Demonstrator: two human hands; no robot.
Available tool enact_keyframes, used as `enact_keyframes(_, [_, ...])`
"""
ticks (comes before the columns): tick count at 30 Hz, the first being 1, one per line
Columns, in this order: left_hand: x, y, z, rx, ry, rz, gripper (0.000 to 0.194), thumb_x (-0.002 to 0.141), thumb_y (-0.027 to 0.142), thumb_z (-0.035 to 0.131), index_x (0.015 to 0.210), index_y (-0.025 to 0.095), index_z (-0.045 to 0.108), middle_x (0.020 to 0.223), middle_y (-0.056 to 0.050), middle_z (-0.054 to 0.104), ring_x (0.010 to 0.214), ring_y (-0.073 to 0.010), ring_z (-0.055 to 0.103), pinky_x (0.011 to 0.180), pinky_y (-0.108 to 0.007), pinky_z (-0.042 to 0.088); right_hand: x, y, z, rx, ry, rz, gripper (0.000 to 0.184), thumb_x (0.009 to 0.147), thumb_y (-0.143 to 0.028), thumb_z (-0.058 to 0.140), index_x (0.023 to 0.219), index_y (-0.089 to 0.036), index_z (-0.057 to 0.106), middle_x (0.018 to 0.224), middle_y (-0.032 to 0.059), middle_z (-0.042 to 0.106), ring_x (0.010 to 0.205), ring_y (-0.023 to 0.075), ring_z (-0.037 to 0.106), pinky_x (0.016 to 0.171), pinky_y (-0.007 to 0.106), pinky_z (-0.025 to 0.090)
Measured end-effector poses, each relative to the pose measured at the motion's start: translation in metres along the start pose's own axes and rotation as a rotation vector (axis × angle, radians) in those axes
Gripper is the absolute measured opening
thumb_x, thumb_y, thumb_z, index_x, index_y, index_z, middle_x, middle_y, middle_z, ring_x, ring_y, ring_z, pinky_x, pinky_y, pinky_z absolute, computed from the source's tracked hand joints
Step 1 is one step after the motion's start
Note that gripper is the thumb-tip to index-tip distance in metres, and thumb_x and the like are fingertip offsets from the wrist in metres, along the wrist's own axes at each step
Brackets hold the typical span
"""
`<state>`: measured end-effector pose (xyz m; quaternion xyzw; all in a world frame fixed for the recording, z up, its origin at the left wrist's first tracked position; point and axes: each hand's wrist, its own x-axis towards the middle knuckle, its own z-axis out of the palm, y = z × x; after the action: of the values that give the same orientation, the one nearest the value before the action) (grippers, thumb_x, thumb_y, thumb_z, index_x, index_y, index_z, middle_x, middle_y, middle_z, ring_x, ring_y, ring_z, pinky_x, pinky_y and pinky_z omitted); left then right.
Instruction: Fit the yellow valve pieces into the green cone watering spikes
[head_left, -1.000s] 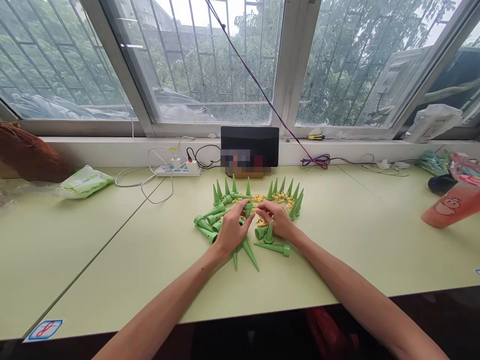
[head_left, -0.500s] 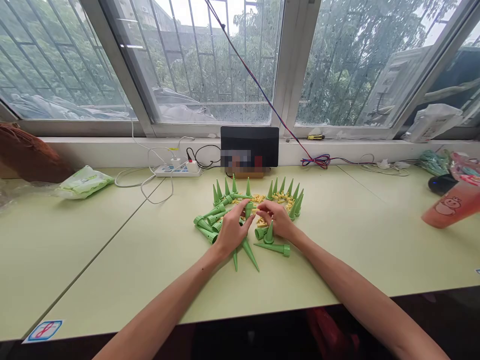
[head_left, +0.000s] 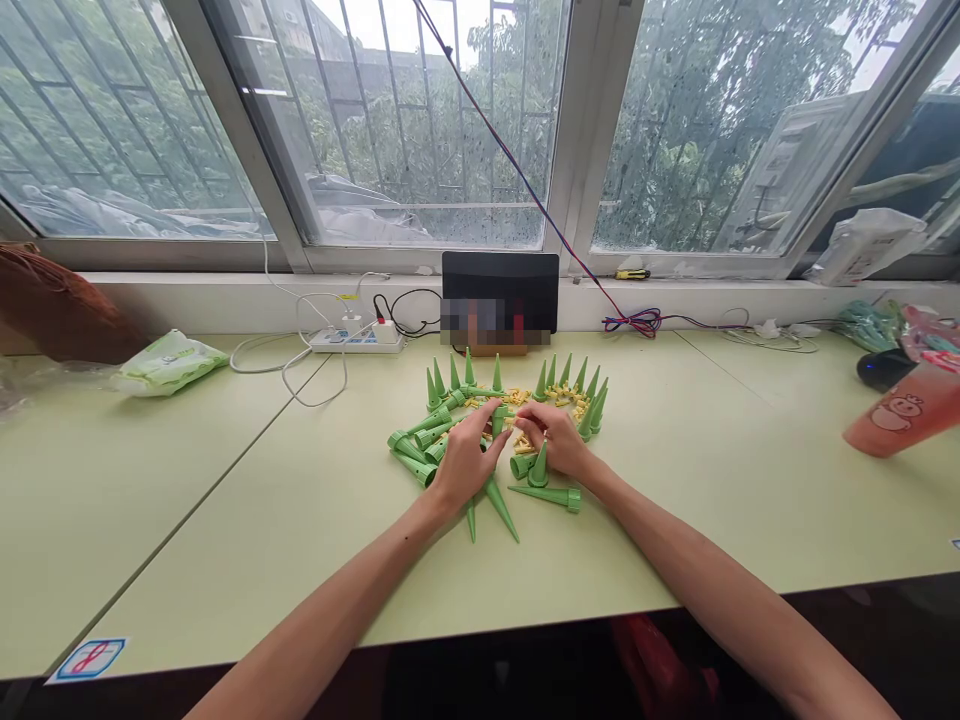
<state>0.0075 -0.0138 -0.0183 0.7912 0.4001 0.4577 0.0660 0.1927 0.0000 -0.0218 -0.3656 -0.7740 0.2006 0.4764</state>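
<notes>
In the head view my left hand (head_left: 466,462) is closed around a green plastic spike (head_left: 498,421) with a wide collar, thumb on one side and fingers on the other. My right hand (head_left: 556,440) pinches a small yellow peg (head_left: 511,421) against the side of that spike; the fingertips partly hide the peg. Beneath and left of my left hand lie several loose green spikes (head_left: 429,418). A spike on its side (head_left: 551,497) and a short upright one (head_left: 538,468) are by my right wrist. Loose yellow pegs (head_left: 517,397) are scattered behind my hands.
Green spikes stand upright in an arc (head_left: 596,408) at the back. Behind them is a dark screen (head_left: 499,285) against the sill. A power strip (head_left: 356,341) with cables and a wipes pack (head_left: 172,364) lie left; a pink drink cup (head_left: 904,408) is at the right.
</notes>
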Motion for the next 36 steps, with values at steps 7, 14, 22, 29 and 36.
enact_keyframes(7, [-0.0001, 0.0004, -0.0004, 0.013, -0.012, 0.006, 0.037, 0.091, 0.027, 0.061, 0.127, 0.019, 0.054, 0.09, -0.004, 0.068, 0.076, -0.0172, 0.063, 0.073, -0.03, 0.052, -0.0005, -0.0001, 0.0001, 0.001, -0.017, 0.029, 0.024, 0.097, -0.034, 0.049, 0.081, -0.019, 0.058, 0.065, -0.0011, 0.053, 0.055, 0.0128, 0.043, 0.054, 0.026, 0.036])
enact_keyframes(14, [0.0005, 0.0011, -0.0007, 0.01, -0.011, 0.018, 0.037, 0.092, 0.029, 0.061, 0.127, 0.019, 0.055, 0.09, -0.004, 0.068, 0.075, -0.0171, 0.063, 0.073, -0.03, 0.052, -0.0007, 0.0, -0.0006, 0.025, -0.03, 0.044, 0.027, 0.098, -0.036, 0.048, 0.079, -0.019, 0.057, 0.062, -0.002, 0.05, 0.054, 0.0127, 0.042, 0.054, 0.026, 0.036])
enact_keyframes(22, [0.0002, -0.001, -0.0006, 0.009, -0.034, 0.031, 0.039, 0.092, 0.025, 0.06, 0.13, 0.022, 0.054, 0.101, -0.006, 0.068, 0.078, -0.017, 0.062, 0.075, -0.03, 0.052, -0.0008, -0.0014, -0.0007, 0.048, -0.034, 0.059, 0.026, 0.097, -0.033, 0.048, 0.076, -0.019, 0.055, 0.061, -0.0029, 0.047, 0.053, 0.0121, 0.039, 0.053, 0.026, 0.034])
enact_keyframes(29, [0.0011, 0.0005, -0.0021, -0.001, -0.051, 0.035, 0.04, 0.092, 0.022, 0.061, 0.131, 0.022, 0.053, 0.103, -0.005, 0.069, 0.08, -0.017, 0.062, 0.077, -0.03, 0.052, -0.0009, -0.0004, -0.001, 0.056, -0.047, 0.072, 0.027, 0.097, -0.034, 0.048, 0.075, -0.02, 0.055, 0.061, -0.0028, 0.047, 0.054, 0.0124, 0.039, 0.053, 0.026, 0.034])
enact_keyframes(36, [0.0004, 0.0015, -0.0008, 0.0, -0.04, -0.005, 0.052, 0.094, 0.029, 0.059, 0.143, 0.023, 0.042, 0.103, -0.006, 0.069, 0.082, -0.0185, 0.065, 0.077, -0.031, 0.053, 0.0, -0.0033, -0.0007, 0.079, -0.023, 0.113, 0.032, 0.097, -0.042, 0.047, 0.074, -0.02, 0.053, 0.058, -0.0029, 0.046, 0.051, 0.0124, 0.039, 0.051, 0.026, 0.034])
